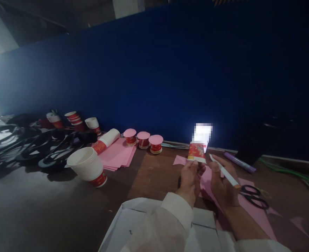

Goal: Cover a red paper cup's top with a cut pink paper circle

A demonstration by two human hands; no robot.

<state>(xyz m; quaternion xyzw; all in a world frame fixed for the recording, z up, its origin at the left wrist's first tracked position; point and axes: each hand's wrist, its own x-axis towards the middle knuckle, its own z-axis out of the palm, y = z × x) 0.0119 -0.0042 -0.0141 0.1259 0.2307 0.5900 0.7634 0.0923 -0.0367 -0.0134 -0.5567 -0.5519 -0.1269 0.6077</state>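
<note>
A: Two hands up front, both busy. Left hand [190, 175] is closed round a small red paper cup [196, 152], gripping the lower part of its side wall w/ fingers curled; cup sits just above the tabletop [154, 175], over a pink paper sheet [248, 206].

B: And the right?

A: Right hand [222, 185] is closed on a white pen [224, 170], pinched like for writing, tip pointing at the cup's side, v. close. Can't tell if it touches.

B: How'd that cup handle?

A: Light, thin-walled, I'd say. Squeeze hard and it'd dent or go oval. Rim and base are prob. the stiffest bits, so hold near one of those, gently. Printed skin may be a bit slick.

B: What's around?

A: Black scissors [254, 196] lying on the pink sheet, just right of the right hand. Purple marker [239, 162] farther back. Three cups capped w/ pink discs [143, 139] in a row near the blue wall [170, 70]. Stack of pink paper [117, 154] left of them, w/ a stack of white cups [87, 164] on its side nearby. Black tangle [25, 147] far left, can't make out what.
</note>
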